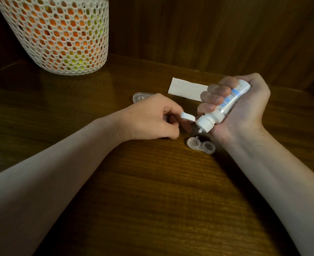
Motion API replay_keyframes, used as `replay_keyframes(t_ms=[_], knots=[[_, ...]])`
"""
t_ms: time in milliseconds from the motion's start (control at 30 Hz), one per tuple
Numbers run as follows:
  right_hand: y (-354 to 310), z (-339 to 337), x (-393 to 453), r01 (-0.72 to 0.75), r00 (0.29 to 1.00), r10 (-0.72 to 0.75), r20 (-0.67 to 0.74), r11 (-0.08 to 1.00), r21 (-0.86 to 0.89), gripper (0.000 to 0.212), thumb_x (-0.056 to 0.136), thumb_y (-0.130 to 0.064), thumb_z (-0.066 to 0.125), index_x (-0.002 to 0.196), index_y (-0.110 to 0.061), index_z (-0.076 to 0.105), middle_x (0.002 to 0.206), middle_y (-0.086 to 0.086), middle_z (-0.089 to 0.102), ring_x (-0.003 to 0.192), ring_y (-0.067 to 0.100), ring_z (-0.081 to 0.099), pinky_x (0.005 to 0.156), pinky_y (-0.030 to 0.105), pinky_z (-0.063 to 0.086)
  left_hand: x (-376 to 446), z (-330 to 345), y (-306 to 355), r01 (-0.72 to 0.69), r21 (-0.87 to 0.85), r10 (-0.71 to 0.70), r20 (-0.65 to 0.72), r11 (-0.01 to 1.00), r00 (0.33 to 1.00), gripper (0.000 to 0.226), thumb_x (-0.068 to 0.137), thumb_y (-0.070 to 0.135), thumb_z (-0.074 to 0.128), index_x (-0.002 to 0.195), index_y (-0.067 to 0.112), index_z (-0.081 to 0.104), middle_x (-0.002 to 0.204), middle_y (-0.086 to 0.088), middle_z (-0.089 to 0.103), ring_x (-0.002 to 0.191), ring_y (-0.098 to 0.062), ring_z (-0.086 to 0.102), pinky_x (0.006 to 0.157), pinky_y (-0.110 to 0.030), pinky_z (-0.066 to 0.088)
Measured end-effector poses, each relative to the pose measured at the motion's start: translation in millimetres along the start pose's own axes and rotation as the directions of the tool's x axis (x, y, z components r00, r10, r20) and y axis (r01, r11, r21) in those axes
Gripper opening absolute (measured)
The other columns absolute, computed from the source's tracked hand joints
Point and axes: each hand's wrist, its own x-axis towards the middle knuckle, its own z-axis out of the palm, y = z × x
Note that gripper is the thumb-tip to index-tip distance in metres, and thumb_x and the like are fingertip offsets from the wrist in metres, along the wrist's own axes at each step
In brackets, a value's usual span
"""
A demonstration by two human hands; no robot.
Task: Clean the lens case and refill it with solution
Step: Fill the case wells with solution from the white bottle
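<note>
A clear two-well lens case (201, 145) lies open on the wooden table (152, 191). My right hand (243, 109) grips a white solution bottle (224, 106) with blue print, tilted nozzle-down just above the case's left well. The bottle's flip cap (187, 116) stands open, and my left hand (156, 119) pinches it with curled fingers. Whether liquid is coming from the nozzle cannot be made out.
A folded white tissue (186, 88) lies behind the hands. A clear plastic box (141, 97) sits partly hidden behind my left hand. A white mesh basket (60, 34) with orange and yellow contents stands at the back left. Wooden walls close the back.
</note>
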Motion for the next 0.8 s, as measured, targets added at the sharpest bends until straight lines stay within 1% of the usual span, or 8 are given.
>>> replay_keyframes(t_ms=[100, 233, 467, 700, 800], knots=[[0.2, -0.2, 0.0, 0.0, 1.0, 0.0, 0.0, 1.0, -0.003, 0.019, 0.073, -0.028, 0.053, 0.058, -0.019, 0.05, 0.052, -0.005, 0.042, 0.044, 0.009, 0.04, 0.044, 0.019, 0.039, -0.2, 0.0, 0.3, 0.001, 0.001, -0.001, 0.0, 1.0, 1.0, 0.026, 0.094, 0.002, 0.071, 0.085, 0.027, 0.073, 0.056, 0.02, 0.059, 0.05, 0.003, 0.051, 0.048, -0.012, 0.039], [0.7, -0.3, 0.0, 0.005, 1.0, -0.005, 0.0, 1.0, -0.004, 0.019, 0.074, -0.028, 0.053, 0.058, -0.019, 0.05, 0.052, -0.005, 0.042, 0.044, 0.009, 0.04, 0.044, 0.019, 0.039, 0.2, 0.0, 0.5, 0.002, 0.0, -0.002, 0.0, 1.0, 1.0, 0.022, 0.094, 0.003, 0.07, 0.087, 0.024, 0.074, 0.057, 0.019, 0.059, 0.051, 0.003, 0.051, 0.049, -0.013, 0.039], [-0.2, -0.3, 0.6, 0.004, 1.0, -0.004, 0.01, 1.0, -0.002, 0.019, 0.074, -0.027, 0.053, 0.057, -0.019, 0.049, 0.051, -0.005, 0.042, 0.043, 0.009, 0.039, 0.044, 0.019, 0.038, 0.4, 0.1, 0.3, 0.005, -0.008, -0.005, -0.001, 1.0, 1.0, 0.026, 0.093, 0.003, 0.071, 0.084, 0.027, 0.073, 0.056, 0.019, 0.058, 0.051, 0.003, 0.05, 0.049, -0.013, 0.038], [0.2, -0.6, 0.4, 0.011, 1.0, -0.011, 0.01, 1.0, -0.007, 0.018, 0.071, -0.028, 0.054, 0.057, -0.019, 0.05, 0.052, -0.005, 0.043, 0.043, 0.009, 0.04, 0.044, 0.019, 0.038, 0.8, 0.0, 0.0, 0.004, -0.01, -0.004, -0.004, 1.0, 1.0, 0.024, 0.093, 0.004, 0.072, 0.086, 0.027, 0.074, 0.06, 0.019, 0.06, 0.054, 0.003, 0.052, 0.05, -0.015, 0.041], [0.3, -0.7, 0.3, 0.01, 1.0, -0.01, 0.009, 1.0, -0.009, 0.017, 0.071, -0.028, 0.054, 0.056, -0.019, 0.05, 0.052, -0.005, 0.042, 0.043, 0.009, 0.04, 0.045, 0.019, 0.038, 0.6, 0.1, -0.3, 0.002, -0.01, -0.002, -0.005, 1.0, 1.0, 0.021, 0.093, 0.004, 0.072, 0.089, 0.024, 0.076, 0.062, 0.019, 0.061, 0.054, 0.003, 0.052, 0.05, -0.014, 0.041]])
